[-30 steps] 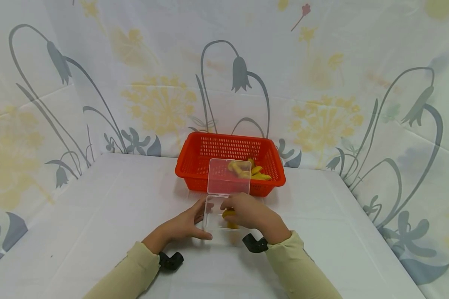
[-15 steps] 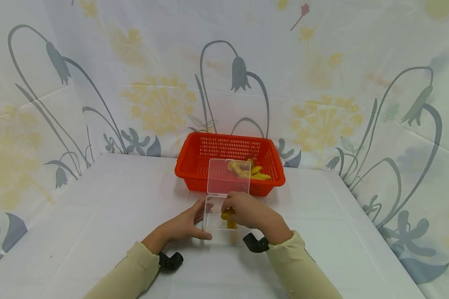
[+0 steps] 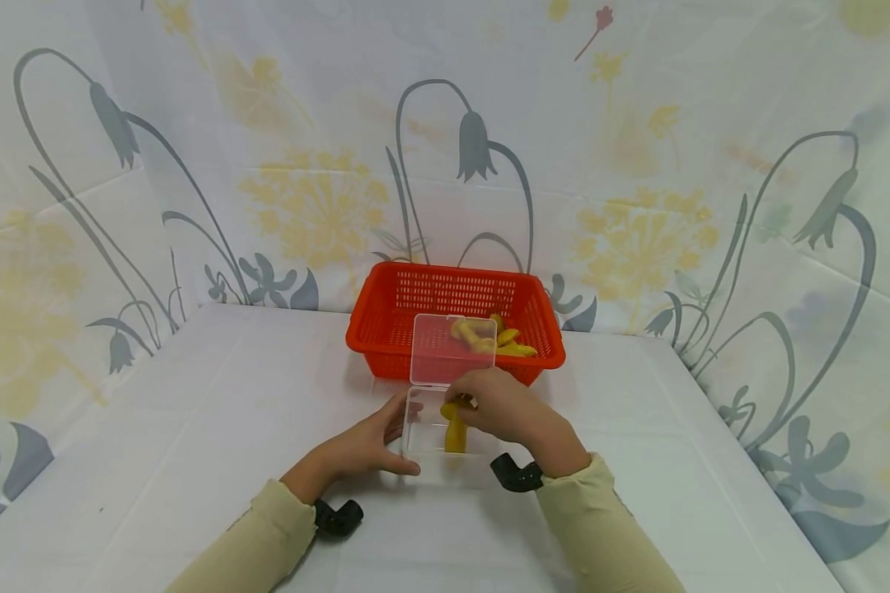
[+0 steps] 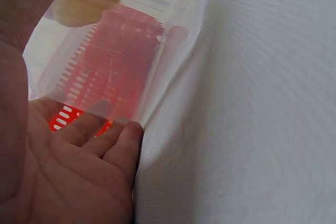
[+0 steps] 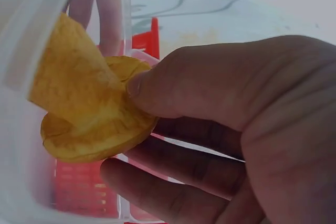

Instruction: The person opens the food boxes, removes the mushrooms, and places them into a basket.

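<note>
A clear plastic box [image 3: 426, 436] sits on the white-covered table, its hinged lid [image 3: 432, 362] raised and leaning back toward the basket. My left hand [image 3: 363, 443] holds the box at its left side, thumb at the near corner and fingers farther back. In the left wrist view, the fingers [image 4: 94, 145] touch the box's lower edge. My right hand [image 3: 506, 409] pinches a yellow mushroom [image 3: 456, 432] by its cap, over the box. The right wrist view shows the thumb on the cap and the mushroom's thick stem [image 5: 76, 74] pointing into the box, behind its clear wall.
A red perforated basket [image 3: 378, 329] stands right behind the box. Several yellow mushrooms [image 3: 515, 347] lie in its right part, some seen through the raised lid. A flower-printed sheet [image 3: 326, 206] hangs behind and along both sides.
My right hand has shifted slightly up and to the right. The pinched mushroom has risen with it, and more of its stem shows. My left hand and the box have stayed in place.
</note>
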Available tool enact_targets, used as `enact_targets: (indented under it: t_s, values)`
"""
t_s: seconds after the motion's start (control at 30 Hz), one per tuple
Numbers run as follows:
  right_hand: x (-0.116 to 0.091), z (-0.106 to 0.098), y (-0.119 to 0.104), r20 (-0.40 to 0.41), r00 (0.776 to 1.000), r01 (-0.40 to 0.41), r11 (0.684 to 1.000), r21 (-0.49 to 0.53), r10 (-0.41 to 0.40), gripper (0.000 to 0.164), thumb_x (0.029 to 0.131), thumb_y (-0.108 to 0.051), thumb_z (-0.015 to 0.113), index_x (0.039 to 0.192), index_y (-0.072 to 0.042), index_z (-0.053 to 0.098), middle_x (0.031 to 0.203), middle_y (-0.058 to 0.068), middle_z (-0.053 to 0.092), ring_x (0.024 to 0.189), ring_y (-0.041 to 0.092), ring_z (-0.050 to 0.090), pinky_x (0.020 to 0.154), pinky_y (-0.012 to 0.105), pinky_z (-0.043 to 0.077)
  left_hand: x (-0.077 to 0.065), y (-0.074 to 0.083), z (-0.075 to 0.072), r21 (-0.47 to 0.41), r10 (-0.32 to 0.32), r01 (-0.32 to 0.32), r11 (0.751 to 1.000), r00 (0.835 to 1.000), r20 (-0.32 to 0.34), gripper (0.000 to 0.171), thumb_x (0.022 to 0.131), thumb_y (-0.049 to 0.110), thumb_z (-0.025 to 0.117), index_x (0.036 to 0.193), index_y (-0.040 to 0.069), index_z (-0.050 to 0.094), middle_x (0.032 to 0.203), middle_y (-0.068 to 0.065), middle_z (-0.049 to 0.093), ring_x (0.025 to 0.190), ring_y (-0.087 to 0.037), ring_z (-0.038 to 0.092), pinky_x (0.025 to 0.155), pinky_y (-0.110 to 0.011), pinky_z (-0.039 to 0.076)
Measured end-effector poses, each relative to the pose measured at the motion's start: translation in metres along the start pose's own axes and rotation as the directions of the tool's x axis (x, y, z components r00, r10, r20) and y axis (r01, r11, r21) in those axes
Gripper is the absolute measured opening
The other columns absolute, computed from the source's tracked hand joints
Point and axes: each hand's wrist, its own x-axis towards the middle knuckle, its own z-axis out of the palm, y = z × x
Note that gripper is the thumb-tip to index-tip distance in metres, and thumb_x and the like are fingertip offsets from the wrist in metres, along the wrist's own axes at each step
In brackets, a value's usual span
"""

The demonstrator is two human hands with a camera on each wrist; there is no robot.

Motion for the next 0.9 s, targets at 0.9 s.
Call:
enact_targets:
  t_s: [0.9]
  values:
    - [-0.007, -0.02, 0.015, -0.245, 0.951, -0.141, 0.971, 0.194, 0.188, 0.017, 0.089, -0.022, 0.07, 0.105, -0.018, 0.073, 0.092, -0.002, 0.071, 0.083, 0.015, 0.064, 0.066, 0.024, 0.057, 0.001, 0.0, 0.0, 0.015, 0.0, 0.0, 1.0, 1.0, -0.002, 0.116, 0.07, 0.029, 0.087, 0.153, 0.042, 0.007, 0.158, -0.001, 0.03, 0.148, -0.024, 0.026, 0.117, -0.045, 0.03]
